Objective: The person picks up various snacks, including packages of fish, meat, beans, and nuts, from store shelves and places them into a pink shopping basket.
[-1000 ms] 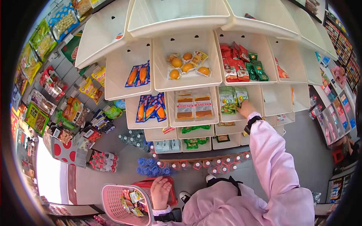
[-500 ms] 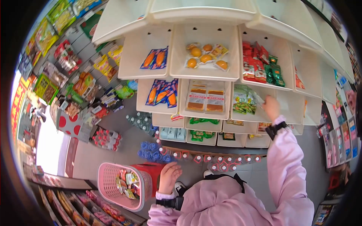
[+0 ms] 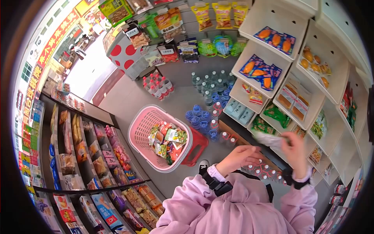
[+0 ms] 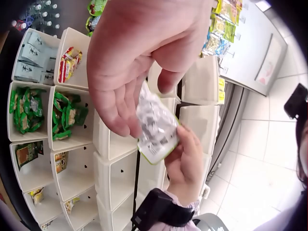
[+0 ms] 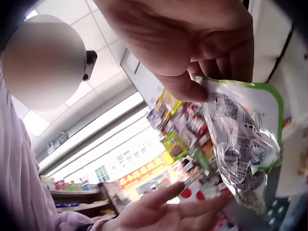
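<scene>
A small snack packet (image 3: 269, 139) with a silvery printed back and green edge hangs from my right hand (image 3: 295, 154), which pinches it by one end. In the right wrist view, the thumb presses against the packet's (image 5: 240, 139) top edge. My left hand (image 3: 238, 160) is held close beside it, palm turned up and fingers extended. From the left wrist view, the left fingertips overlap the packet's (image 4: 156, 127) edge. A pink basket (image 3: 141, 132) with several colourful packets in it stands on the floor to the left.
Tilted white shelf bins (image 3: 335, 128) with packaged snacks rise on the right. Bottled drinks (image 3: 214, 80) stand on the floor before them, and a red basket (image 3: 196, 150) sits beside the pink one. Snack shelves (image 3: 89, 156) line the left; bagged goods (image 3: 169, 23) hang ahead.
My right hand has lifted a green packet out of a shelf bin and brought it in toward my left hand. The head view has swung left, toward the pink basket.
</scene>
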A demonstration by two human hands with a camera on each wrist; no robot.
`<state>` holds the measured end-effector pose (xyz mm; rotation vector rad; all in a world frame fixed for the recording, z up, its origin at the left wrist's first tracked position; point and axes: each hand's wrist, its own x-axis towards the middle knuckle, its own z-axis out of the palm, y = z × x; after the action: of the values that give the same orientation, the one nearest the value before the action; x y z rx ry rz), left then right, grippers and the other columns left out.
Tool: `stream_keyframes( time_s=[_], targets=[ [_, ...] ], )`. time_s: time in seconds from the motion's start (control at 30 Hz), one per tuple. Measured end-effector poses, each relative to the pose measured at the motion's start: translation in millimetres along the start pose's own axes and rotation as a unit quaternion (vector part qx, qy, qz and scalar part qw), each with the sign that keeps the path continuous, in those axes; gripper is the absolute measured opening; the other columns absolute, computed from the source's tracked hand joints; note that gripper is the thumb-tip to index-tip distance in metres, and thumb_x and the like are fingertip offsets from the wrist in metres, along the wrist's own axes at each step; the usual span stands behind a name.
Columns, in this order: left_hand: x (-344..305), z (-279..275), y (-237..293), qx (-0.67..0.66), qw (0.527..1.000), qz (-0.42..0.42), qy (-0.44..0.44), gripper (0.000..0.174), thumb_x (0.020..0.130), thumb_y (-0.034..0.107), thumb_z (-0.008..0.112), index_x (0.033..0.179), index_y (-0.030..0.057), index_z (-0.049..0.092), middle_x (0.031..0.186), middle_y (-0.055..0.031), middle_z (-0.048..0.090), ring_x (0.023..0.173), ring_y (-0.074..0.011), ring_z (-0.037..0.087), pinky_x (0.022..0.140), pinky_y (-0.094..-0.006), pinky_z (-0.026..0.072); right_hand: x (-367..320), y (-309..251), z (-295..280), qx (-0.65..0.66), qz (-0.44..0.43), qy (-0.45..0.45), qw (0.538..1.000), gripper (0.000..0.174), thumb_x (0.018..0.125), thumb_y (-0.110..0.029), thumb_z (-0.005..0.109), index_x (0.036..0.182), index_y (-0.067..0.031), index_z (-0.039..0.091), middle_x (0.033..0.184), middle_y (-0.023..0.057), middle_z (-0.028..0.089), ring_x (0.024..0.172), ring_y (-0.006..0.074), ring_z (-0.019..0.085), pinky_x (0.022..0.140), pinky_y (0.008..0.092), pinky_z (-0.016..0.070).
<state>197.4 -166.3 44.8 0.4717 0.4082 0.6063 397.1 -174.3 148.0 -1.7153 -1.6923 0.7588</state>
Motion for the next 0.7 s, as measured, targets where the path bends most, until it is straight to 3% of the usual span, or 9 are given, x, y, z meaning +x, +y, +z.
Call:
stream_keyframes(
  time_s=[0.03, 0.17, 0.23, 0.37, 0.5, 0.57, 0.63, 0.7],
  targets=[
    [-10.5, -6.2, 5.6, -0.030, 0.999, 0.018, 0.017, 0.039, 0.089, 0.026, 0.041, 0.113, -0.0046, 0.043, 0.102, -0.0171, 0.055, 0.090, -0.0220, 0.057, 0.081, -0.0327, 0.0450, 6.1, -21.0, 26.8, 0.005, 0.000, -0.065, 0.998, 0.015, 0.076, -0.008, 0.054, 0.090, -0.0033, 0.056, 0.075, 0.0064, 0.058, 0.062, 0.0143, 0.054, 0.055, 0.0260, 0.0427],
    [-74.3, -69.2, 15.4, -0.226, 0.964, 0.127, 0.060, 0.033, 0.089, 0.025, 0.041, 0.109, -0.0007, 0.045, 0.101, -0.0123, 0.056, 0.092, -0.0218, 0.055, 0.080, -0.0339, 0.0448, 14.3, -59.7, 147.2, -0.052, -0.269, -0.173, 0.946, 0.022, 0.073, -0.012, 0.056, 0.093, -0.0041, 0.055, 0.084, 0.0114, 0.059, 0.075, 0.0267, 0.057, 0.066, 0.0346, 0.0448],
    [-107.7, -84.9, 32.9, -0.215, 0.941, 0.174, 0.193, 0.027, 0.088, 0.018, 0.041, 0.108, -0.0002, 0.047, 0.102, -0.0103, 0.056, 0.093, -0.0212, 0.055, 0.082, -0.0343, 0.0437, 12.4, -62.3, 208.5, -0.133, -0.374, -0.254, 0.882, 0.028, 0.069, -0.014, 0.056, 0.095, -0.0034, 0.053, 0.095, 0.0112, 0.057, 0.089, 0.0240, 0.055, 0.075, 0.0350, 0.0437],
    [-162.8, -190.3, 27.1, -0.136, 0.917, 0.209, 0.312, 0.024, 0.084, 0.005, 0.043, 0.107, -0.0013, 0.047, 0.102, -0.0107, 0.056, 0.092, -0.0208, 0.055, 0.082, -0.0332, 0.0437, -5.9, -75.7, 301.0, -0.189, -0.431, -0.220, 0.855, 0.038, 0.069, -0.014, 0.055, 0.105, -0.0025, 0.049, 0.109, 0.0139, 0.050, 0.096, 0.0267, 0.052, 0.083, 0.0338, 0.0420],
    [-192.4, -283.3, 46.1, -0.147, 0.893, 0.167, 0.391, 0.028, 0.082, 0.000, 0.043, 0.110, -0.0010, 0.043, 0.107, -0.0137, 0.052, 0.095, -0.0278, 0.054, 0.079, -0.0423, 0.0460, -14.7, -89.1, 321.8, -0.173, -0.338, -0.384, 0.842, 0.049, 0.066, -0.014, 0.060, 0.111, -0.0021, 0.045, 0.113, 0.0155, 0.048, 0.097, 0.0278, 0.052, 0.081, 0.0341, 0.0437],
    [-195.9, -332.1, 55.7, -0.113, 0.886, 0.131, 0.429, 0.031, 0.081, 0.000, 0.044, 0.112, 0.0011, 0.041, 0.108, -0.0132, 0.051, 0.096, -0.0285, 0.053, 0.078, -0.0432, 0.0464, -16.5, -78.0, 325.7, -0.168, -0.317, -0.386, 0.850, 0.040, 0.066, -0.012, 0.060, 0.101, -0.0013, 0.046, 0.099, 0.0135, 0.051, 0.089, 0.0279, 0.054, 0.073, 0.0354, 0.0460],
    [-199.8, -365.3, 69.6, -0.110, 0.908, 0.101, 0.393, 0.032, 0.080, 0.001, 0.046, 0.111, 0.0041, 0.042, 0.105, -0.0117, 0.053, 0.098, -0.0277, 0.051, 0.080, -0.0432, 0.0447, -17.2, -65.6, 313.7, -0.147, -0.265, -0.408, 0.861, 0.024, 0.068, -0.010, 0.057, 0.088, -0.0005, 0.048, 0.086, 0.0119, 0.052, 0.080, 0.0281, 0.056, 0.066, 0.0366, 0.0469],
    [-198.1, -414.1, 70.5, -0.086, 0.896, 0.099, 0.423, 0.029, 0.079, 0.004, 0.049, 0.107, 0.0045, 0.044, 0.102, -0.0104, 0.053, 0.097, -0.0265, 0.050, 0.081, -0.0413, 0.0432, -22.2, -45.2, 303.6, -0.122, -0.234, -0.358, 0.896, 0.024, 0.066, -0.009, 0.059, 0.085, -0.0009, 0.047, 0.084, 0.0126, 0.052, 0.078, 0.0301, 0.056, 0.066, 0.0391, 0.0466]
  ],
)
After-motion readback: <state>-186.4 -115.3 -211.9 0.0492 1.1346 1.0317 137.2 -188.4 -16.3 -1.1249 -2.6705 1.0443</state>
